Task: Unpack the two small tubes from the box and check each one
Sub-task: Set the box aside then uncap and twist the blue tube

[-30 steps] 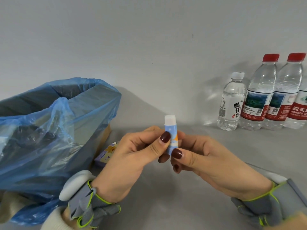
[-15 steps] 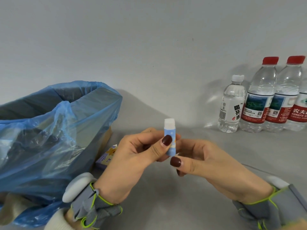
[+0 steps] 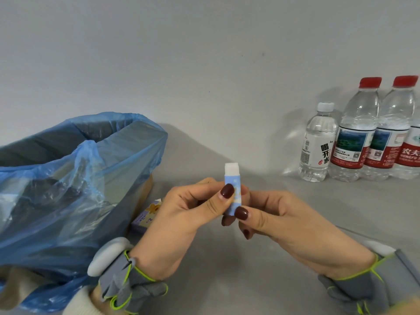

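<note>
Biggest thing in shot is the bin with its blue bag [image 3: 68,189], filling the left side of the grey surface [image 3: 227,280]. Over on the right, a row of water bottles [image 3: 354,137] stands against the wall, well apart from the action. Tucked low beside the bin sits the small box [image 3: 147,215], half hidden behind the wrist, so I cannot tell whether a second tube is inside it. Now the hands, meeting in the middle above the surface. The left hand [image 3: 188,221] is clamped on the upper body of the tube [image 3: 232,189], thumb across the front. The right hand [image 3: 291,226] is closed on the tube's lower end, thumb at the base. The tube itself stands upright between them, blue printed barrel with a white top showing above the fingers; whether that is a cap or bare product, I cannot say. This looks like the checking step on one tube. To do it well, I'd judge: keep the top hand steady, let the lower thumb and finger do any twisting, gently, and keep the barrel vertical and turned toward the eyes so the print and the white end can be read.
</note>
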